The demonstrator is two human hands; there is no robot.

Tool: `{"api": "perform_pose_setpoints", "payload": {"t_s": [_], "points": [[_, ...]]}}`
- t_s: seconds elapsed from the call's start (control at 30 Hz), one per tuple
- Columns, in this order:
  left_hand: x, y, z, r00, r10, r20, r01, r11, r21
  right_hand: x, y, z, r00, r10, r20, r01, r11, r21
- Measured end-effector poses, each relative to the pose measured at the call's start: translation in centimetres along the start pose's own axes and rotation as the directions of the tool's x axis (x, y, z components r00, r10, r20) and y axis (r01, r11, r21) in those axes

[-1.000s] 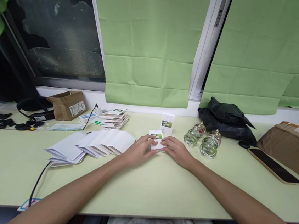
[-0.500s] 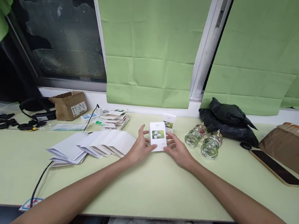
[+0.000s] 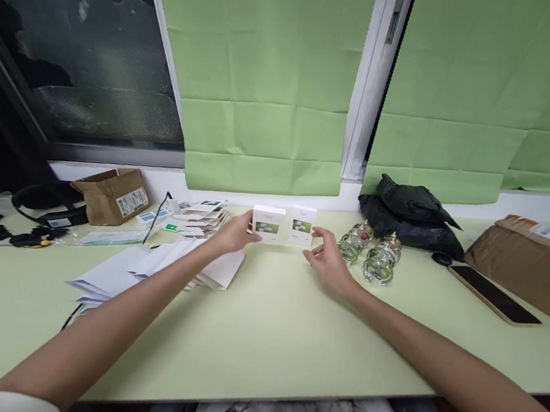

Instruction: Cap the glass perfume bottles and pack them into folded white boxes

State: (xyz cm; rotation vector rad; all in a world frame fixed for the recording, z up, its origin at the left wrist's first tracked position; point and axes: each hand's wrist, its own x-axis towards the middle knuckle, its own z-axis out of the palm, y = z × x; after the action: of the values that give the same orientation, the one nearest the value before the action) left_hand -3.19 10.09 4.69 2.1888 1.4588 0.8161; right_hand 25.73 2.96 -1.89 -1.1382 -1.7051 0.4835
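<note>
A small white box (image 3: pixel 268 225) with a picture of white flowers stands upright towards the back of the table. My left hand (image 3: pixel 239 233) grips it by its left side, thumb in front. Just to its right, with a narrow gap between, a second white box (image 3: pixel 303 226) of the same print stands upright. My right hand (image 3: pixel 331 261) is by that box's right edge, thumb and fingers apart; whether a fingertip touches the box I cannot tell. Folded white papers (image 3: pixel 222 269) lie under and beside my left forearm, partly hidden by it.
Flat printed cartons (image 3: pixel 205 215) are piled behind my left hand. Green glass pieces (image 3: pixel 379 264) stand right of my right hand. Further right are black plastic bags (image 3: pixel 412 214), a phone (image 3: pixel 494 294) and a brown parcel (image 3: pixel 529 265). An open cardboard box (image 3: pixel 111 195) sits at the back left.
The box held between both hands has moved back and left, and now stands beside the other box. My right hand has let go of it; my left hand is at its left side.
</note>
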Motion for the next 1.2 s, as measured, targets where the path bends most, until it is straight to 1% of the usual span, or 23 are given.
{"api": "perform_pose_setpoints", "payload": {"t_s": [0.07,0.1,0.13,0.2,0.27,0.37,0.47,0.57,0.67,0.73,0.8,0.87,0.9,0.93,1.0,1.1,1.13,1.2], "points": [[2.4,-0.8,-1.0,0.999,-0.025,0.021,0.025,1.0,0.005,2.0,-0.1,-0.2,0.996,0.089,-0.032,-0.088,0.996,0.021],[3.5,-1.2,-1.1,0.999,-0.03,0.038,0.03,1.0,-0.002,3.1,-0.1,-0.1,0.986,0.157,-0.057,-0.155,0.987,0.042],[4.4,-1.6,-1.0,0.998,-0.034,0.052,0.035,0.999,-0.013,4.1,0.0,0.1,0.967,0.238,-0.087,-0.232,0.97,0.075],[5.7,-2.6,-0.1,0.997,-0.05,0.063,0.052,0.998,-0.032,5.8,0.4,0.7,0.907,0.408,-0.107,-0.385,0.904,0.186],[6.6,-3.4,0.9,0.995,-0.068,0.071,0.071,0.996,-0.047,6.8,0.9,1.7,0.871,0.483,-0.094,-0.451,0.86,0.238],[7.3,-4.3,2.0,0.993,-0.08,0.084,0.084,0.995,-0.055,7.1,1.6,3.3,0.835,0.546,-0.065,-0.51,0.813,0.281],[7.5,-4.3,2.2,0.992,-0.087,0.094,0.091,0.995,-0.036,6.9,2.0,4.5,0.819,0.572,-0.044,-0.534,0.788,0.306],[7.2,-4.1,1.8,0.986,-0.124,0.115,0.122,0.992,0.019,6.7,2.3,5.0,0.819,0.573,-0.033,-0.535,0.784,0.314],[6.8,-3.7,0.5,0.972,-0.198,0.127,0.184,0.977,0.112,6.3,2.5,5.2,0.82,0.57,-0.04,-0.532,0.787,0.312],[6.3,-3.4,-1.0,0.961,-0.252,0.117,0.227,0.954,0.195,5.6,2.5,5.2,0.818,0.571,-0.068,-0.528,0.793,0.304],[5.3,-2.8,-2.6,0.951,-0.295,0.096,0.257,0.923,0.286,4.5,2.2,5.1,0.814,0.572,-0.1,-0.525,0.799,0.293],[3.5,-1.8,-3.7,0.947,-0.311,0.083,0.261,0.893,0.367,3.1,1.6,4.8,0.815,0.568,-0.112,-0.523,0.805,0.28],[2.3,-1.2,-4.0,0.946,-0.313,0.082,0.256,0.879,0.402,2.2,1.2,4.7,0.82,0.562,-0.104,-0.52,0.809,0.274],[1.0,-0.5,-4.0,0.946,-0.313,0.082,0.244,0.857,0.453,1.4,0.8,4.5,0.829,0.552,-0.086,-0.514,0.815,0.269],[-1.6,0.8,-3.3,0.956,-0.282,0.086,0.156,0.73,0.666,-0.1,0.0,4.1,0.853,0.521,-0.035,-0.496,0.828,0.262],[-4.7,2.0,-1.4,0.953,-0.281,0.118,0.075,0.592,0.802,-1.9,-0.9,3.4,0.899,0.432,0.069,-0.436,0.872,0.223],[-5.3,2.2,-0.8,0.95,-0.283,0.133,0.054,0.567,0.822,-2.2,-1.0,3.2,0.912,0.397,0.102,-0.409,0.889,0.206],[-6.1,2.5,0.2,0.947,-0.28,0.154,0.03,0.557,0.83,-2.6,-0.9,2.8,0.927,0.346,0.144,-0.369,0.91,0.187]]}}
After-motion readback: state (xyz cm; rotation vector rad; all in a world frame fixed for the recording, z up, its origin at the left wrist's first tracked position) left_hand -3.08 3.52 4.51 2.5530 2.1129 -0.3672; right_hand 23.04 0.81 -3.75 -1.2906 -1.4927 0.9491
